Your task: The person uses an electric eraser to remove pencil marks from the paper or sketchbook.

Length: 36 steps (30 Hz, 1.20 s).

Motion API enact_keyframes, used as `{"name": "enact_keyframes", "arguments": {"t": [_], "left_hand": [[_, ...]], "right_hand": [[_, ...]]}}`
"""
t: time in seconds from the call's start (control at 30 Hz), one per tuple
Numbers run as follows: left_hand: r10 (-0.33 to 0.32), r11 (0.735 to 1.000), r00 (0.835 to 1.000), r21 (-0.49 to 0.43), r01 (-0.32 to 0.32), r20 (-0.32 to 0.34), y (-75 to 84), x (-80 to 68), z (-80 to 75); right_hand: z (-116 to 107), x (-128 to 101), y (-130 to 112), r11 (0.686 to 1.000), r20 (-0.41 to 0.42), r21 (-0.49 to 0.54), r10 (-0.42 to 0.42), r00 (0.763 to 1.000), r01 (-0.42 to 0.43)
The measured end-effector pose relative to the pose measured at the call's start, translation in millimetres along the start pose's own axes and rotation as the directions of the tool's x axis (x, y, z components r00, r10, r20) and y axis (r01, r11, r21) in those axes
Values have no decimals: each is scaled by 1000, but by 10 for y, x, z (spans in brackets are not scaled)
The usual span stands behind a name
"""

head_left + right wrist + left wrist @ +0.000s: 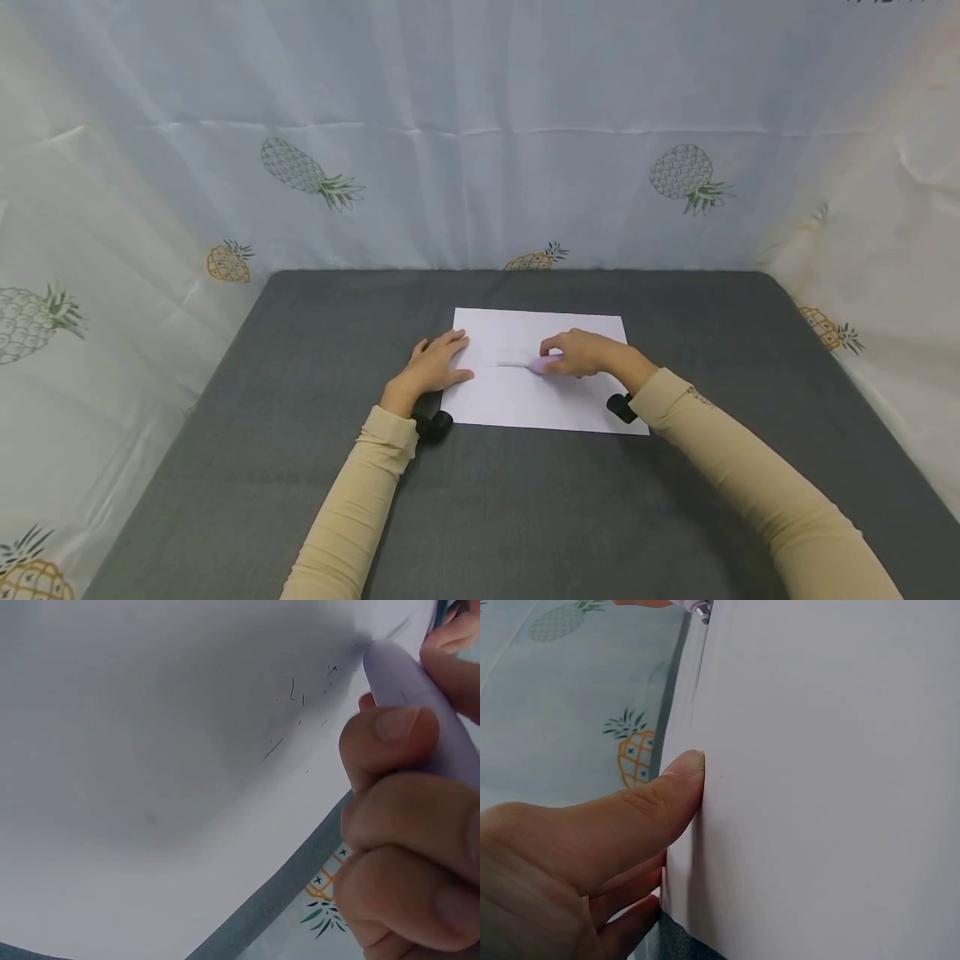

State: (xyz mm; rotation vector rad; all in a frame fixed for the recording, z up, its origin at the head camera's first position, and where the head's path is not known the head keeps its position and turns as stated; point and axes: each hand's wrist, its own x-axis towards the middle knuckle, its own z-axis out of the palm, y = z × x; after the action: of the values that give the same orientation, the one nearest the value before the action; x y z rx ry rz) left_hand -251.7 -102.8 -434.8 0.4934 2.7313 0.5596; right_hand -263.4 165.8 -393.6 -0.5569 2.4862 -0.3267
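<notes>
A sheet of white paper (525,408) lies on the dark table. My left hand (433,367) rests on its left edge with fingers spread; in the left wrist view the thumb (660,802) lies on the paper. My right hand (585,352) grips a thick, rounded, light purple handheld tool (545,363) over the middle of the sheet. The tool's small metal tip (703,612) shows at the top of the left wrist view; its exact kind cannot be told. Thin lines (512,364) run leftward from the tip. Small dark marks or crumbs (292,688) dot the paper near the right hand.
The dark grey table (495,517) stretches around the paper. A pale curtain (480,167) with pineapple prints hangs behind the table and at both sides. Black wrist devices (433,427) sit by both wrists, close to the sheet's near side.
</notes>
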Motion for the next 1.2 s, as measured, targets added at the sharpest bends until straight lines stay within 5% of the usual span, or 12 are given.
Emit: {"name": "enact_keyframes", "arguments": {"t": [0.8, 1.2], "left_hand": [[-1, 1000, 1000, 13, 1, -4, 25, 15, 10], [-23, 997, 997, 80, 17, 70, 100, -43, 3]], "right_hand": [[-8, 20, 8, 997, -81, -77, -7, 997, 1], [44, 4, 18, 993, -101, -112, -38, 994, 26]]}}
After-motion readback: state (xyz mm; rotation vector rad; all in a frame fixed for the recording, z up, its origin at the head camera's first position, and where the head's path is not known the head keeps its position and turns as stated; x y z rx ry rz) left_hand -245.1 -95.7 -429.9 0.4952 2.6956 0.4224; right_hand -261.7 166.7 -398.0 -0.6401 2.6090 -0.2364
